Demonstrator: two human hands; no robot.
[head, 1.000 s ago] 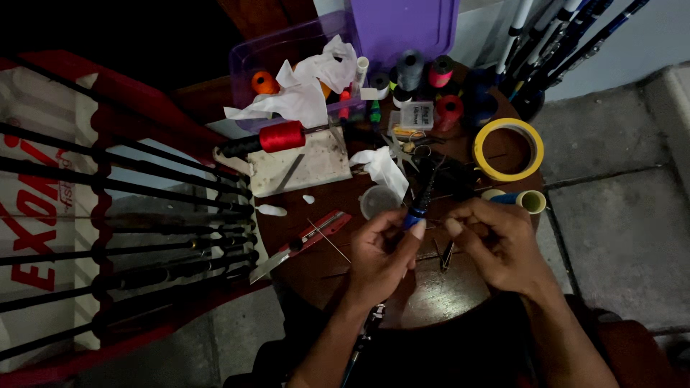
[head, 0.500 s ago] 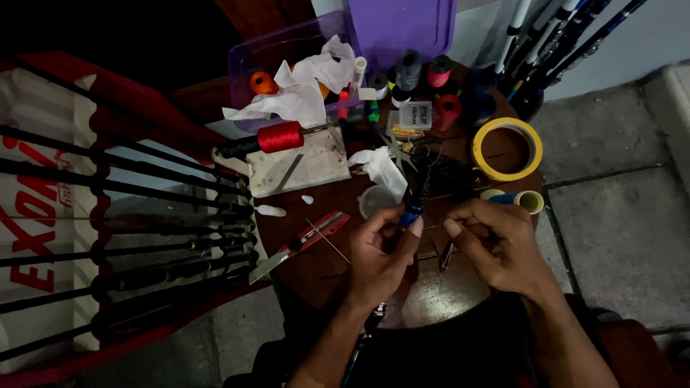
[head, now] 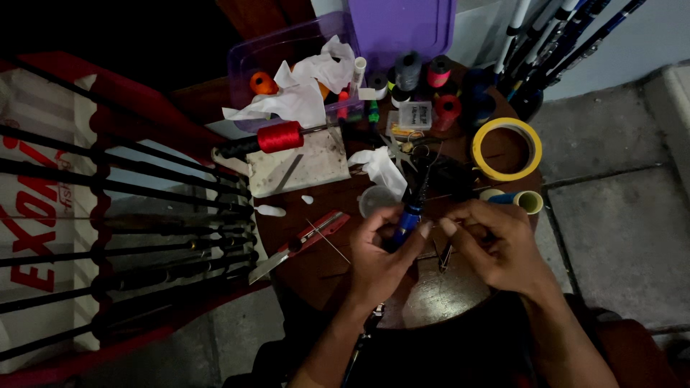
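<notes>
Head view, largest first: round brown table [head: 323, 266], rod rack [head: 129, 237] at 9 o'clock, purple bin [head: 287, 54] at 12 o'clock, yellow tape ring [head: 507, 149] at 2 o'clock, red thread spool [head: 281, 136] at 11 o'clock. My left hand [head: 381, 251] closes on 1 blue-wrapped rod [head: 408, 215], centre table. My right hand [head: 496, 244] pinches narrow beside it; contents: cannot tell. Judged light, stiff, slender, fragile; grip the wrapped section.

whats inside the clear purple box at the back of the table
In the clear purple box an orange thread spool and crumpled white paper show. The paper spills over the front wall and covers whatever else lies in there.
</notes>
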